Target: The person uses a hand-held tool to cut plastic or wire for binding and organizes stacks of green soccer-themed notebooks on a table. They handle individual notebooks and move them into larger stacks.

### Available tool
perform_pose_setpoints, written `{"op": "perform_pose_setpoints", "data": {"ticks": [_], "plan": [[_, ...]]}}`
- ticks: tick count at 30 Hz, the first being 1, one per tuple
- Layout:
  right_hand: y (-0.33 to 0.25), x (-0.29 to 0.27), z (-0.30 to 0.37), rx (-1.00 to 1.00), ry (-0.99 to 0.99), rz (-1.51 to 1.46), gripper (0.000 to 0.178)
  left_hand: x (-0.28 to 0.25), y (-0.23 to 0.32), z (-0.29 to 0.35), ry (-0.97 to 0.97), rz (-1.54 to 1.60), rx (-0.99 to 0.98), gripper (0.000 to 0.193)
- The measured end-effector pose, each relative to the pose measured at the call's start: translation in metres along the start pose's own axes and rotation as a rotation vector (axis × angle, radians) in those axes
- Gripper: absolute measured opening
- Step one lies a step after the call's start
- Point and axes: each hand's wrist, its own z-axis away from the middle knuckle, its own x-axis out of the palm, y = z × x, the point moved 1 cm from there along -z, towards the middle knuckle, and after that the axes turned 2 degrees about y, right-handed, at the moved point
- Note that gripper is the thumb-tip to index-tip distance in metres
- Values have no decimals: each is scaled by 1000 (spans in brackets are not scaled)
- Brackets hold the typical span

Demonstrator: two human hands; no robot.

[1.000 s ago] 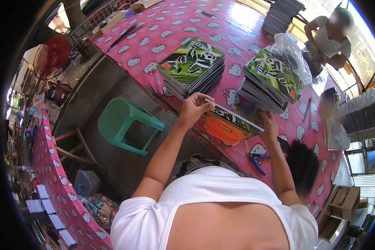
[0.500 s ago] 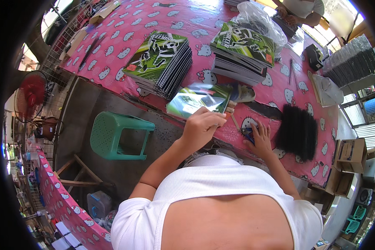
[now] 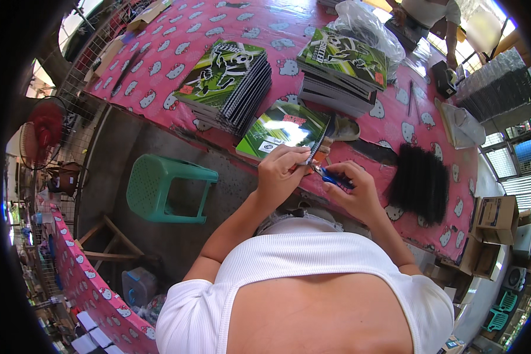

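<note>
A green-covered notebook (image 3: 259, 133) with a dark spiral binding along its right edge lies near the table's front edge. My left hand (image 3: 280, 174) pinches its near corner by the binding. Blue-handled pliers (image 3: 338, 179) are gripped in my right hand (image 3: 359, 192), with their metal jaws at the end of the spiral, close to my left fingertips. Whether the jaws are closed on the coil is too small to tell. Beyond the notebook stand two stacks of similar notebooks, a left stack (image 3: 224, 76) and a right stack (image 3: 345, 56).
A bundle of black spiral coils (image 3: 419, 183) lies on the pink patterned tablecloth (image 3: 289, 68) at right. Behind the notebook is a shoe-like object (image 3: 343, 128). A green stool (image 3: 165, 186) stands at left. Across the table another person (image 3: 428, 17) stands near a clear plastic bag (image 3: 366, 26).
The notebook has come down flat with its spiral edge toward the right. My right hand has lifted the pliers off the table and brought them left to the notebook's corner.
</note>
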Motion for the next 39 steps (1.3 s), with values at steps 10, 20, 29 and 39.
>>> {"op": "perform_pose_setpoints", "data": {"ticks": [10, 20, 29, 39], "plan": [[85, -2, 15, -121, 208, 376, 40, -53, -22, -61, 333, -208, 243, 28], [102, -65, -70, -338, 653, 400, 41, -184, -187, -132, 809, 64, -308, 29], [123, -130, -193, 418, 661, 1, 39, -169, -232, -121, 726, 40, -287, 14], [70, -148, -134, -225, 988, 805, 20, -122, -48, -142, 596, 55, -215, 49]]}}
